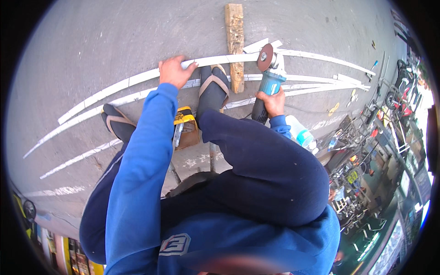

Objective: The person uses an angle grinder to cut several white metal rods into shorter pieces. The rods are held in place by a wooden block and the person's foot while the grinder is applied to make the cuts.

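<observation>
Work in hand: judged to be cutting a marked white strip [215, 60] with an angle grinder [271, 85]; stage looks partway.

Position: the strip lies in a long arc on the far side of the feet, crossing a wood block [235, 41] laid on the ground [114, 41]. The grinder's disc stands over the strip just right of the block. Contact between disc and strip: cannot tell from this angle. Disc spinning or not: cannot tell.

Hands: left hand [174, 71] lies over the strip left of the block, thumb set apart from the fingers; whether it pinches the strip or only presses on it cannot be told. Right hand [272, 101] is wrapped around the grinder's body. A sandalled foot [213, 94] is just left of the block, its toe close to the near edge of the strip.

Done, as judged: cross lines are drawn along the strip, so marking appears complete on the visible length. Short white pieces [255, 46] lie beside the block, possibly offcuts. Further white is seen right of the grinder; the tool hides whether it joins the strip.

Left: the marked length left of the block shows no visible gap at its lines. More long strips [133, 97] lie nearer the person, several also lined, apparently uncut. Total required: unknown.
</observation>
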### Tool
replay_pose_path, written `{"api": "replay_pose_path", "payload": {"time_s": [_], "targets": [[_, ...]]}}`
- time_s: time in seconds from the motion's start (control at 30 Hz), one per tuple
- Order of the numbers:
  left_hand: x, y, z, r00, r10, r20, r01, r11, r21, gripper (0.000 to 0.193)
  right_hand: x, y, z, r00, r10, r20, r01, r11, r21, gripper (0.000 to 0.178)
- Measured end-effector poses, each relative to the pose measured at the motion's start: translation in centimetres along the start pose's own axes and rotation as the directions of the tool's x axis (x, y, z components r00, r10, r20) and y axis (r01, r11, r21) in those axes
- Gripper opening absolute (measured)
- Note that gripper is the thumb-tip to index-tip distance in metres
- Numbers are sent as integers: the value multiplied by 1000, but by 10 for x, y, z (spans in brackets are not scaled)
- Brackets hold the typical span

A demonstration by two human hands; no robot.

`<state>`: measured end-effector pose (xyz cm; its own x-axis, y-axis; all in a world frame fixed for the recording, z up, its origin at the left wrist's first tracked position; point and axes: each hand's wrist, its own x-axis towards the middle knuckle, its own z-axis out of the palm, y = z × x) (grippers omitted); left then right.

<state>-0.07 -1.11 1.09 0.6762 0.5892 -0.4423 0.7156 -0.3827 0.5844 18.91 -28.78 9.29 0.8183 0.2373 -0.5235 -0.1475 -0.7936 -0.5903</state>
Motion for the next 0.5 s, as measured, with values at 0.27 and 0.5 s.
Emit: {"api": "replay_pose_path", "payload": {"time_s": [0.27, 0.5], "targets": [[-3, -14, -6, 988, 120, 92, -125, 991, 49, 49, 19, 55, -24, 953, 75, 295, -158, 950, 270, 57], [0, -15, -1, 986, 116, 120, -128, 987, 101, 47, 41, 82, -27, 843, 159, 513, -382, 849, 365, 65]]}}
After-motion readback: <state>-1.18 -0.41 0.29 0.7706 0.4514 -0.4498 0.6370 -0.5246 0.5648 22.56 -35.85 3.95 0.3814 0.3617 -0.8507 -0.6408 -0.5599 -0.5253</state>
